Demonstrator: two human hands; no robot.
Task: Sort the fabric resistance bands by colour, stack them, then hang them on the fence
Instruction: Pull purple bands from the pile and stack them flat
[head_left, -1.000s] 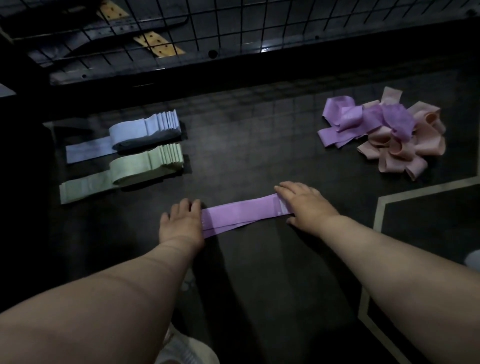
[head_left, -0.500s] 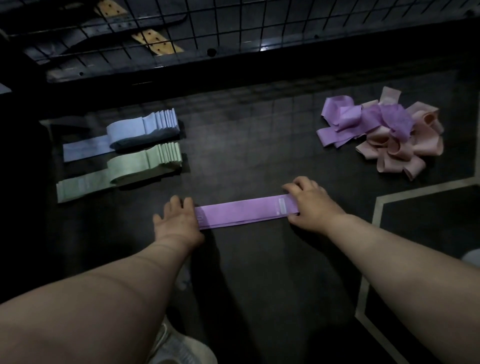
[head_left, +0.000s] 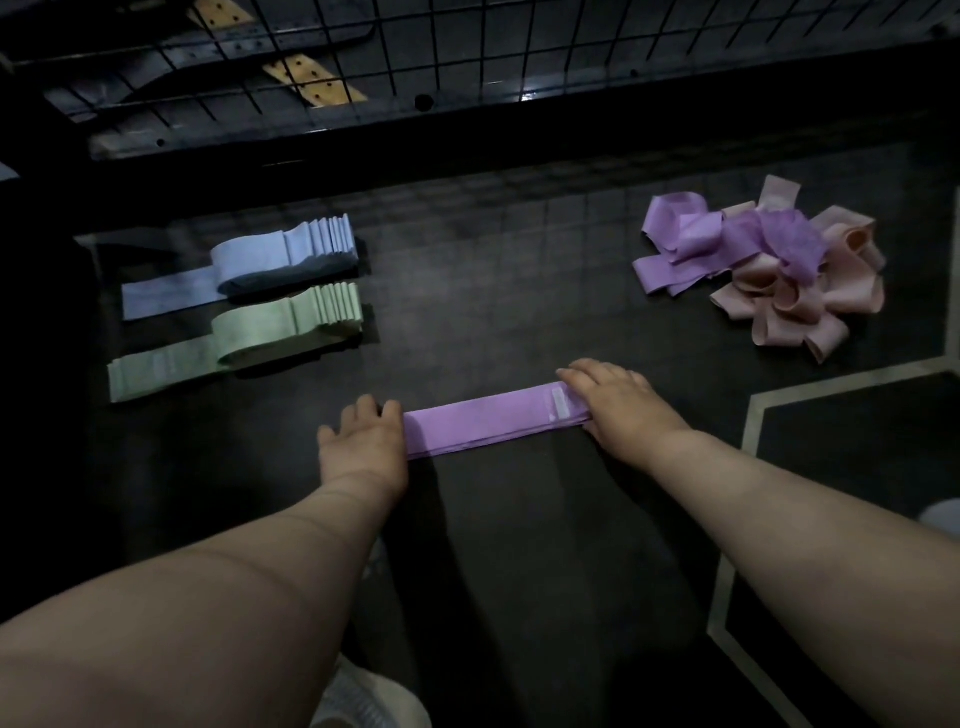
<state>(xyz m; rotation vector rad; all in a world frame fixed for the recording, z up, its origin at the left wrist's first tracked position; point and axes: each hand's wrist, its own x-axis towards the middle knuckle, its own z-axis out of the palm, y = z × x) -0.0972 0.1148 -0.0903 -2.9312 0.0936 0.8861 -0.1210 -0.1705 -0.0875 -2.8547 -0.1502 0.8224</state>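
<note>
Left grip and right grip, both flat-fingered, press opposite ends of the purple band between them.

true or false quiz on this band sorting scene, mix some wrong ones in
1. The left hand and right hand rest on the ends of one flat purple band. True.
2. The blue stack lies nearer the fence than the green stack. True.
3. The loose pile on the right holds green and blue bands. False: it is purple and pink.
4. Bands already hang on the fence. False: every band seen lies on the floor.
</note>
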